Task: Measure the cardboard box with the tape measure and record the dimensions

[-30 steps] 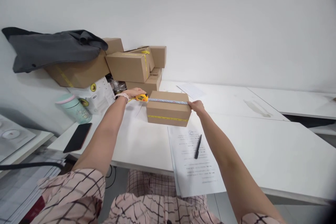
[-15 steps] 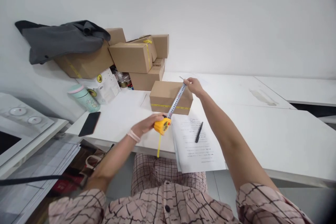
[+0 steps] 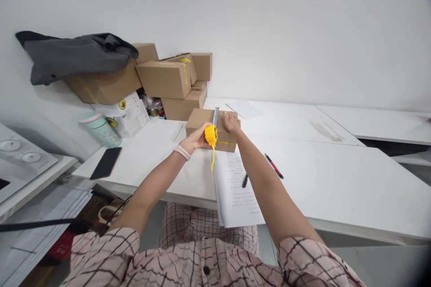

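Note:
My left hand [image 3: 198,136] is closed around a yellow tape measure [image 3: 211,135], held at the near edge of a small cardboard box [image 3: 198,118]. A short length of its blade [image 3: 216,115] reaches across the box top to the far edge. A yellow strap hangs from the tape measure's case. My right hand [image 3: 231,122] lies on the right part of the box top, fingers against the cardboard and not on the blade. Yellow tape runs along the box's front. Printed sheets [image 3: 232,197] lie just in front of the box, with a black pen [image 3: 245,181] on them.
A red and black pen [image 3: 274,166] lies right of the sheets. Stacked cardboard boxes [image 3: 163,78] stand at back left, a dark grey garment [image 3: 77,56] over some. A mint bottle [image 3: 101,130] and a phone [image 3: 106,163] are at left. Another paper [image 3: 245,108] lies behind the box.
My right hand has let go of the blade's end and come down onto the box top. The tape measure has moved up to the box, its blade now shorter and turned front to back.

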Available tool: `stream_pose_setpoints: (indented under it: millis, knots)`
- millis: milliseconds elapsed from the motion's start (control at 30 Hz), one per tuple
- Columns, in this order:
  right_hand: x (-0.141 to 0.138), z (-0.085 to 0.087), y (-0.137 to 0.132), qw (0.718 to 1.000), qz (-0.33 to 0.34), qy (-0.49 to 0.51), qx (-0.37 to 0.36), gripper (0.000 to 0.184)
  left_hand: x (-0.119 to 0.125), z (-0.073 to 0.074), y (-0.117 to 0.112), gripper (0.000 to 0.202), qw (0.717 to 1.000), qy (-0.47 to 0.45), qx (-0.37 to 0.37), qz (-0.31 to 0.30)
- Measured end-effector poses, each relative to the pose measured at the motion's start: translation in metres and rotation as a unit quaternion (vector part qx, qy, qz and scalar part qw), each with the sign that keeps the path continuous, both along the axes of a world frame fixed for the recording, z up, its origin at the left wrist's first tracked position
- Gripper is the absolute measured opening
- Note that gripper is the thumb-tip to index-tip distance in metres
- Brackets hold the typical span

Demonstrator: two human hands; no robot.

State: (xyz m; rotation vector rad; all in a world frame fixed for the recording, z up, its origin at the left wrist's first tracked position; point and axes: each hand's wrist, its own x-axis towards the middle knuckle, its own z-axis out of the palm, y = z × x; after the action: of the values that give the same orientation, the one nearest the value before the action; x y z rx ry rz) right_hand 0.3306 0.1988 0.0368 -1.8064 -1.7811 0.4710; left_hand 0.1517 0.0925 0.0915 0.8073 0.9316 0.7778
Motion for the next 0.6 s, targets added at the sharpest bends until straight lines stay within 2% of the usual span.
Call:
stream_pose_setpoints:
  millis: [233, 400, 600]
  knots:
    - [-0.003, -0.003, 0.000, 0.996, 0.054, -0.073, 0.013, 0.079, 0.001, -0.023, -0.004, 0.033, 1.000, 0.026, -0.002, 0.001]
    - [-0.007, -0.003, -0.006, 0.982, 0.104, -0.155, 0.023, 0.076, -0.001, -0.029, -0.006, 0.034, 1.000, 0.001, -0.007, 0.004]
    - [-0.010, -0.003, -0.005, 0.983, 0.105, -0.149, 0.017, 0.073, 0.000, -0.033, -0.008, 0.039, 1.000, -0.001, 0.004, 0.008]
